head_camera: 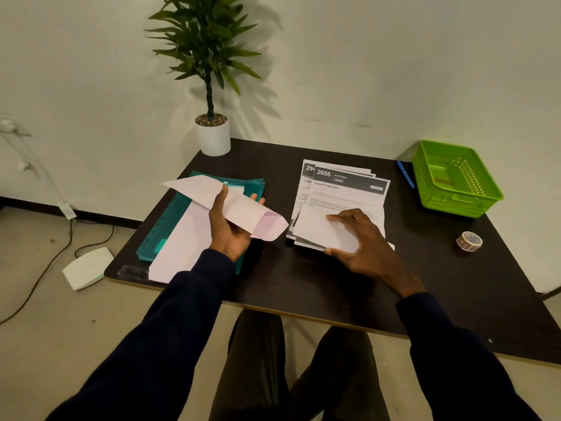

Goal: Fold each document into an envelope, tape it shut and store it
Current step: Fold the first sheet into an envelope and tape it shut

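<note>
The left hand [233,226] grips a pale envelope [243,208] above the worktop [303,284], thumb over its upper face and fingers curled beneath, the pink-tinted end pointing right. Under it lies a teal folder [170,226] with a second white envelope [182,244] across it, reaching the near edge. Behind them, at the far corner, stands a potted plant [212,135]. Further right, the right hand [361,238] lies with fingers fairly straight on the top document [328,232], pressing its lower part, which is folded up over the print; whether the thumb is tucked under the near edge is hard to tell. That sheet tops a fanned stack of documents [349,189]. Beyond these a blue pen [405,174] lies just beside a green basket [455,177], and a tape roll [469,240] sits nearer, apart from both.
</note>
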